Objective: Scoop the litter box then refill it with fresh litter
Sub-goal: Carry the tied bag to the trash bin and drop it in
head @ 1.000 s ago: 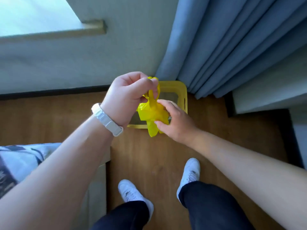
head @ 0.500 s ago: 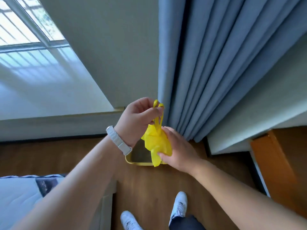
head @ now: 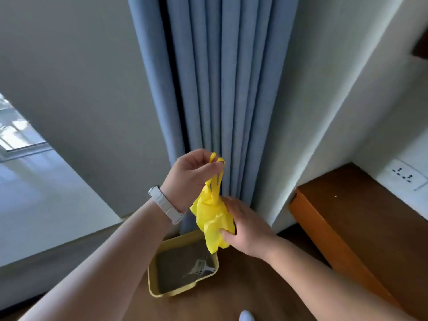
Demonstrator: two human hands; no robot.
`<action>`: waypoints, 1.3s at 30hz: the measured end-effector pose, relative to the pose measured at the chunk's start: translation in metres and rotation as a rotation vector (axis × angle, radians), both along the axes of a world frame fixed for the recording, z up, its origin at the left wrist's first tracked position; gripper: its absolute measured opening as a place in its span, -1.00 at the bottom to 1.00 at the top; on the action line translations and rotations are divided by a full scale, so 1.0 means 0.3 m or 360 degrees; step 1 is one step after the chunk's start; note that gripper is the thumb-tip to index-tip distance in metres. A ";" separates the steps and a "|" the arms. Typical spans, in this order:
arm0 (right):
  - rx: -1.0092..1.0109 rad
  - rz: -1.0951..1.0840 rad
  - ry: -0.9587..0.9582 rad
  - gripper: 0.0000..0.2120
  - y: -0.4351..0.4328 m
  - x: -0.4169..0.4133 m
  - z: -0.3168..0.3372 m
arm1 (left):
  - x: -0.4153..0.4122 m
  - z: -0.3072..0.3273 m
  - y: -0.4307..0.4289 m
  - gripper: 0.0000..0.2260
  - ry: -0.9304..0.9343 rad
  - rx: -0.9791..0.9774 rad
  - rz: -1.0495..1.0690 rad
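Above the box (head: 162, 291), near its far corner, hangs a small yellow bag (head: 212, 216), held in the air by 2 hands. Left hand (head: 190, 177) pinched closed on the bag's handles, at the top; right hand (head: 245, 228) cupped around the bag's lower part, with fingers (head: 223, 234) pressed into the plastic. Box on the wooden floor, at the foot of the blue curtain (head: 208, 89). Inside the box a thin grey layer of litter and a pale scoop (head: 200, 269), lying toward the near right corner. Probably waste already scooped and bagged, with closing of the bag now in progress; refilling not yet begun.

Possible troubles from here:
- Handles thin and slippery, so a loose pinch can let the bag drop back into the box or onto the floor beside it.
- Too hard squeeze from the right hand can push contents out through the neck, if not yet tied; knot not visible, cannot tell.
- Plastic thin, can tear on sharp clumps.
- Scoop left in the box can get buried at refilling.
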State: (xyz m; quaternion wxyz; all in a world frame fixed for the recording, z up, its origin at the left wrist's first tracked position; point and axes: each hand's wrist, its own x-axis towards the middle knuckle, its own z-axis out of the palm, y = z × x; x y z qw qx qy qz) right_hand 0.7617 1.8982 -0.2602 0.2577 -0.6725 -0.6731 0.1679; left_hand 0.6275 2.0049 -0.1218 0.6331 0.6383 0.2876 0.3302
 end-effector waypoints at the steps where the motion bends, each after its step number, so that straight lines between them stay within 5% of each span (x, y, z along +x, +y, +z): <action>1: 0.0007 -0.0079 -0.0030 -0.32 -0.028 -0.003 0.017 | 0.006 0.011 -0.012 -0.87 -0.0016 0.0003 -0.0062; 20: -0.0144 -0.1435 -0.0022 -0.35 -1.002 -0.394 0.119 | 0.051 0.045 -0.742 -0.89 -0.0156 -0.0013 -0.1360; 39: -0.0038 -0.2363 0.0144 -0.36 -2.294 -0.734 0.136 | -0.034 0.100 -2.198 -0.88 -0.0221 -0.0111 -0.2124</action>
